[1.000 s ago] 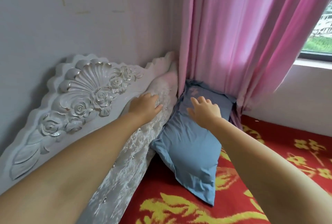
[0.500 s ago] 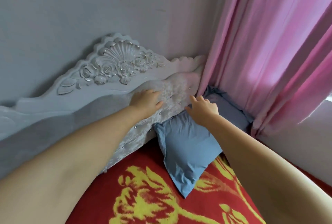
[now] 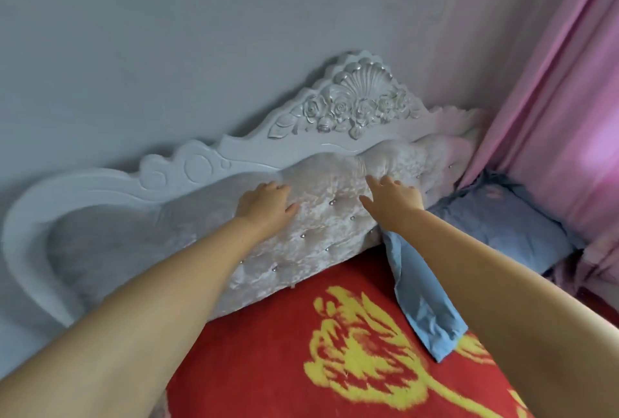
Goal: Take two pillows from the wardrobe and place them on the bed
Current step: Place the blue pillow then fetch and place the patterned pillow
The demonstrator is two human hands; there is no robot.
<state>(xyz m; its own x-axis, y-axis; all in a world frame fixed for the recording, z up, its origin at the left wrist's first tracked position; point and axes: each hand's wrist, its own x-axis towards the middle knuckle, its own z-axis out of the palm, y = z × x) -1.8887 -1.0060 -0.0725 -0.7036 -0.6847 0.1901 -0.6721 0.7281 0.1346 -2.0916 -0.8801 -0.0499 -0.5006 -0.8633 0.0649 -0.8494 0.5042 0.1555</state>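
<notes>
A blue pillow (image 3: 495, 226) lies on the bed at the right, against the tufted white headboard (image 3: 321, 216) and the pink curtain; my right forearm covers its middle. My left hand (image 3: 264, 205) rests flat on the headboard padding, fingers apart, holding nothing. My right hand (image 3: 393, 201) is also spread against the padding, just left of the pillow, with nothing in it. The bed is covered by a red blanket (image 3: 268, 367) with yellow flower patterns. The wardrobe is out of view, and only one pillow can be seen.
A pink curtain (image 3: 552, 116) hangs at the right, touching the pillow's far end. A pale grey wall (image 3: 167, 49) rises behind the carved top of the headboard (image 3: 358, 106).
My view has swung left. My right hand has come off the blue pillow and now lies on the headboard padding. My left hand stays on the padding.
</notes>
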